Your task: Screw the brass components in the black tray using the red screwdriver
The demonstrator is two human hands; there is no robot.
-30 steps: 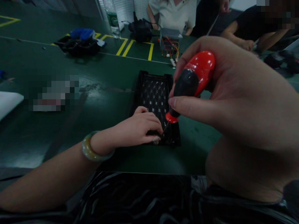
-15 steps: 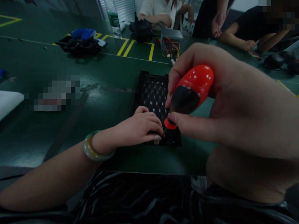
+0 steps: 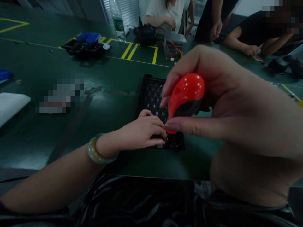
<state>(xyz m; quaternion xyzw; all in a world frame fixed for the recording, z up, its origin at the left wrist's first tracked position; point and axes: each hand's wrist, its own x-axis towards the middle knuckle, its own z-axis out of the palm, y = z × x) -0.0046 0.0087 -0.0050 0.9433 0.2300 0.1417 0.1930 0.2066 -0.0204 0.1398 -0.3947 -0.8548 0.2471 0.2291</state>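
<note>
Head view, the only one. Black panel (image 3: 151,91) lies flat on the worktop (image 3: 111,110), set in a little from the near edge, its patterned face up. Likely put there to sit within reach of both hands. Left hand (image 3: 142,134) over the panel's near end, fingers half curled, thumb lowest; probably steadying it against the tool. Whether thumb and fingers pinch anything: cannot tell. A small pale piece (image 3: 160,144) shows at the thumb tip, too blurred to identify.

Right hand (image 3: 232,94) pinches a red-and-black screwdriver (image 3: 189,86) between thumb and fingers, handle leaning up and towards the worktop's right side, shaft pointing down at the panel's near end. A fingertip grip, presumably for turning. Tip lost in the dark by the left fingers; contact unclear.

Towards the far edge: bottle, black tray (image 3: 71,50) with something blue on it, metal box with loose wires.

Against one second ago: handle has rolled, red now facing up where the black grip showed; right thumb lies across the collar. Left hand and panel hold the same places relative to each other.
</note>
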